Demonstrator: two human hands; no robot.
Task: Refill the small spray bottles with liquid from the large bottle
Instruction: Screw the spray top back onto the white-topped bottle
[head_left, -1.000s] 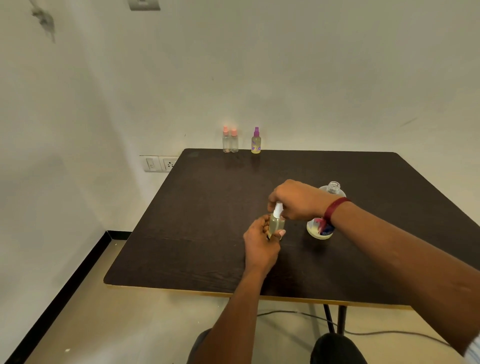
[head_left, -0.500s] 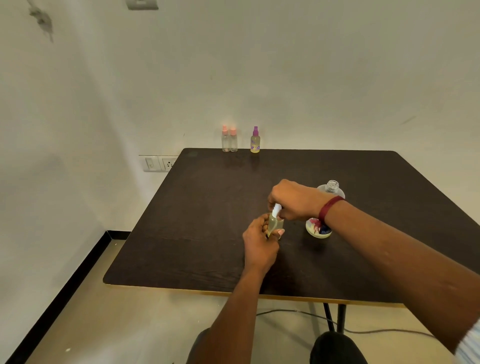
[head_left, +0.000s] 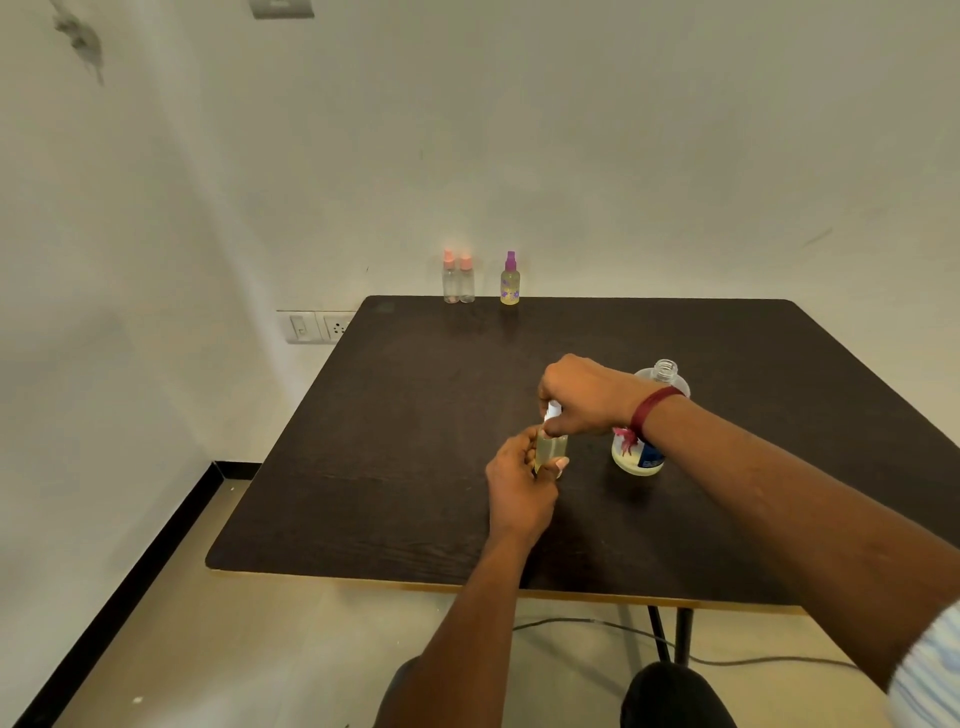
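Note:
My left hand (head_left: 517, 480) grips a small clear spray bottle (head_left: 551, 450) holding yellowish liquid, upright near the middle of the dark table (head_left: 405, 441). My right hand (head_left: 584, 397) pinches the bottle's white spray cap (head_left: 552, 410) from above. Right behind that hand stands the large clear bottle (head_left: 647, 447), uncapped, with pale liquid low in it and a coloured label. At the table's far edge stand two clear bottles with pink caps (head_left: 458, 278) and a yellow bottle with a purple cap (head_left: 510, 280).
The table reaches the back wall, with a wall socket (head_left: 317, 326) to its left. A cable (head_left: 727, 657) runs on the floor under the near edge, by the table leg (head_left: 670, 634). My knees show at the bottom.
Both hands stay on the small bottle and its cap; the right hand has shifted only slightly over the cap. Nothing else on the table has moved.

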